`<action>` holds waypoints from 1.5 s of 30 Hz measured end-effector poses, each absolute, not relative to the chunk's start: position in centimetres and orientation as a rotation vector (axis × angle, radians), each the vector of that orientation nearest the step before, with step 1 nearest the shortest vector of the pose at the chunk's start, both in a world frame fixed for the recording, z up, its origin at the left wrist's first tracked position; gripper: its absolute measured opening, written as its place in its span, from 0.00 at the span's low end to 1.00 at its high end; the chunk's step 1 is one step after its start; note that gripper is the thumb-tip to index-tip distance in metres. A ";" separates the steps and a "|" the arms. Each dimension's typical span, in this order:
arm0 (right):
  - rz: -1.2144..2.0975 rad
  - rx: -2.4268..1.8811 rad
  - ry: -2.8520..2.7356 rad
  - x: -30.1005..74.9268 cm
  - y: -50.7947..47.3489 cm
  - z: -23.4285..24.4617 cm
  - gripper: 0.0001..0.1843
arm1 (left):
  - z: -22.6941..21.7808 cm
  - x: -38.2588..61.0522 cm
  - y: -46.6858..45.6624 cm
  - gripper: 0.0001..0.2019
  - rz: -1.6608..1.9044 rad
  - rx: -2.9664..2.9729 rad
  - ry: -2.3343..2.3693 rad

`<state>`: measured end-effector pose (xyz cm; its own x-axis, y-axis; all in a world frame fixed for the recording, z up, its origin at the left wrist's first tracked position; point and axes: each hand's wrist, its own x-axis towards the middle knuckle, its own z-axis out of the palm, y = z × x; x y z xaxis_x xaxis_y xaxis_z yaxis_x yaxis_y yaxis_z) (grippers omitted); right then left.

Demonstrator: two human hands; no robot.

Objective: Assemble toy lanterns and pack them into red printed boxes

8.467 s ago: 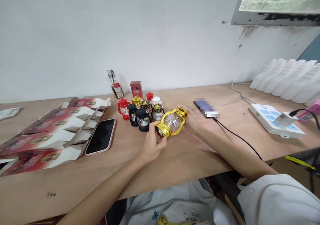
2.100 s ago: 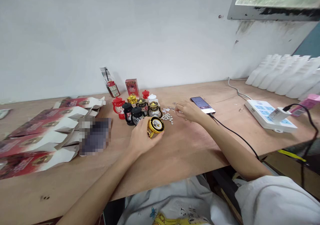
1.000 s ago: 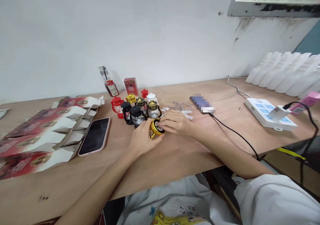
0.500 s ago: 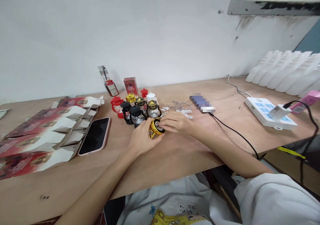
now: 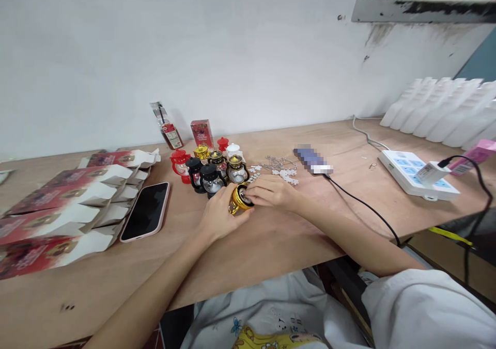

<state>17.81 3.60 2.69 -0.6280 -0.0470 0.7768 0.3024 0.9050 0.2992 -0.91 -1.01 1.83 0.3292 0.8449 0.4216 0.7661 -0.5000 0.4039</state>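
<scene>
Fingers of the left hand [image 5: 217, 217] clasped a small gold plastic lantern [image 5: 238, 203] tipped base-outward on the wooden desk [image 5: 279, 240], steadying it while the right hand [image 5: 271, 191] pinched at its underside.

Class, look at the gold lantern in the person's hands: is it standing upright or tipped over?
Tipped. The gold lantern lies sideways in the left hand, round base facing the camera, right hand at the base.

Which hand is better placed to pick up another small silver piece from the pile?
Right hand: probably, its fingers lie beside the silver pieces, while the left hand grips the gold lantern.
</scene>
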 end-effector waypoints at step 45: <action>-0.301 -0.286 -2.314 17.5 3.4 2.8 0.07 | 2.0 -1.2 -0.9 0.18 0.867 2.410 1.455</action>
